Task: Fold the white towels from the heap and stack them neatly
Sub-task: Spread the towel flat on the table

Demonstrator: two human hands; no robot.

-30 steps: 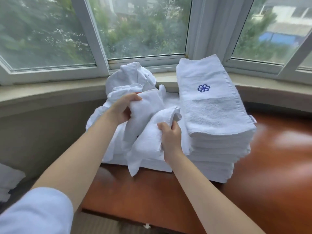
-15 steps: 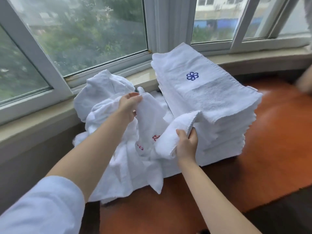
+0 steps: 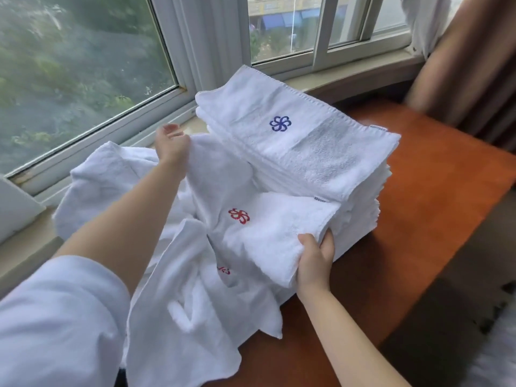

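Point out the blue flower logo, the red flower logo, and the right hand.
blue flower logo (image 3: 280, 124), head view, centre of the embroidery.
red flower logo (image 3: 239, 215), head view, centre of the embroidery.
right hand (image 3: 315, 259), head view, back of the hand.

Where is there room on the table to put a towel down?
Bare table lies right of the towel stack, and in front near the right hand. Left is crowded: the heap covers it.
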